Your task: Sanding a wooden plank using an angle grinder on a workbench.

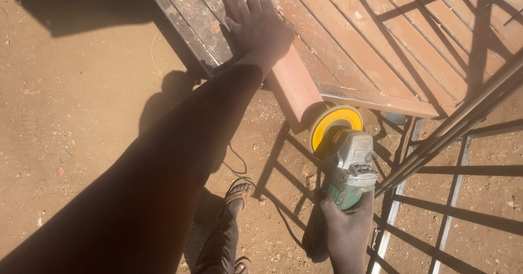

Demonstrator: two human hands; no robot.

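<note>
The left hand (260, 26) is bare, with no glove, ring or watch showing; the forearm behind it is bare too, with no sleeve reaching into view, and much of it lies in shadow; the right hand (344, 226) is likewise ungloved, its wrist uncovered and dusted with fine grit; below, a leg wears dark trousers (218, 247), creased at the shin; the foot wears an open sandal (239, 190) with pale straps across the toes.
</note>
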